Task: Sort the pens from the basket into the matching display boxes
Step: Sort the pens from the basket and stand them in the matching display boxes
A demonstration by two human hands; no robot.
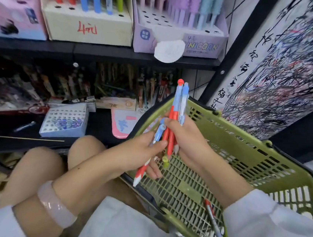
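Shelf-side, both hands [160, 144] grip pens [172, 124].

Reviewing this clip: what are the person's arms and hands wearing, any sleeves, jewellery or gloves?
Both hands, left hand and right hand, are bare, with no gloves. Each arm has a pale grey-white sleeve pushed back from the wrist. The left wrist carries a smooth, translucent pale pink bangle. No rings can be made out.

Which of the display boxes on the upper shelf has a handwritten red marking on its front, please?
The cream box in the middle, holding red, blue and green pens; the pink box and lilac Unicorn box carry printed designs.
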